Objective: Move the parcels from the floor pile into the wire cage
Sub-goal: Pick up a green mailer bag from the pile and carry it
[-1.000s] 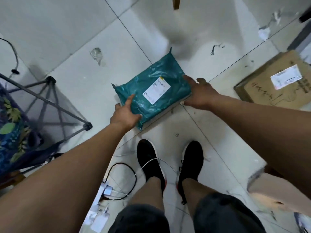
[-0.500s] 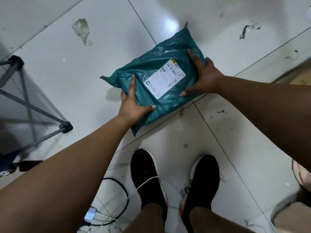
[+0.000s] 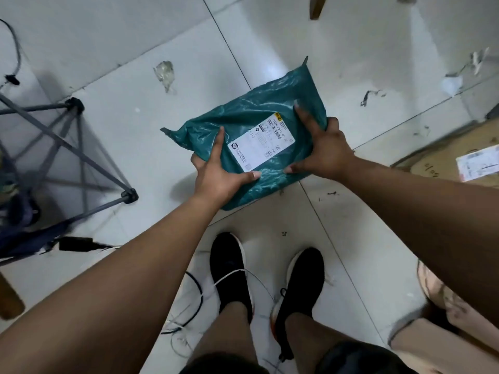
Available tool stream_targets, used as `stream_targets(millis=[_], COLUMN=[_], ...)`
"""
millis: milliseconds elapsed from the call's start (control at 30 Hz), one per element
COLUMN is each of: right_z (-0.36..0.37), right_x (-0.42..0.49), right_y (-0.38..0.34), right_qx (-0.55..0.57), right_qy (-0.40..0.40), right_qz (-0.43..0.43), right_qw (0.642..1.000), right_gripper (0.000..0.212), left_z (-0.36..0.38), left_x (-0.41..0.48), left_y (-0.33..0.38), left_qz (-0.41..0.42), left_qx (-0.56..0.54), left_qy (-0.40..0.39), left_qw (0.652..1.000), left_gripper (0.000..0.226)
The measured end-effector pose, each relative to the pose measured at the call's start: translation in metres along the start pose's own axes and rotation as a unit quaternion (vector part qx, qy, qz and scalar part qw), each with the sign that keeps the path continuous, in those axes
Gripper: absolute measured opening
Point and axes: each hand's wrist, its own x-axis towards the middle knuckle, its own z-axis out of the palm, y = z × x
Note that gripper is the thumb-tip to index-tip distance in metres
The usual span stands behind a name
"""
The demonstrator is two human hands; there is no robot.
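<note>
1. Teal parcel (image 3: 251, 147): a soft plastic mailer with a white label (image 3: 261, 145) facing up, held between my two hands above the floor (image 3: 129, 125), ahead of my shoes (image 3: 232, 271).
2. Left hand (image 3: 218, 171): clasps the parcel's near-left corner, thumb on top, fingers tucked beneath.
3. Right hand (image 3: 324, 149): spread over the parcel's right end, thumb and forefinger pressed on top.
4. Long axis: runs from my left hand up and away to beyond my right hand; both hands are equally engaged.
5. Metal frame (image 3: 75, 147): off beyond my left hand; whether it is the wire cage I cannot tell.
6. Cardboard box (image 3: 445, 160): on the floor, beyond my right hand.
</note>
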Motion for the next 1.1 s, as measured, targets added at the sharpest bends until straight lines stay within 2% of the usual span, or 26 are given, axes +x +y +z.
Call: stream_targets(millis=[333, 600, 833, 1100], right_z=[-0.141, -0.215, -0.197, -0.082], right_x=[-0.147, -0.302, -0.431, -0.586], right_y=[-0.141, -0.250, -0.333, -0.409], right_qx=[-0.036, -0.140, -0.207, -0.277], right_qy=[-0.015, -0.076, -0.124, -0.183], right_qz=[-0.062, -0.145, -0.243, -0.373], right_qw=[0.997, 0.976, 0.939, 0.867], right_gripper=[0.130, 0.129, 0.130, 0.131], left_z=[-0.145, -0.234, -0.281, -0.309], left_x=[-0.171, -0.374, -0.540, -0.731], left_y=[0.127, 0.162, 0.126, 0.010], left_qz=[-0.010, -0.077, -0.145, -0.229], left_qx=[0.064, -0.006, -0.075, -0.120], left_qy=[0.087, 0.150, 0.237, 0.337], left_qw=[0.994, 0.986, 0.958, 0.905], left_gripper=[0.127, 0.127, 0.129, 0.127])
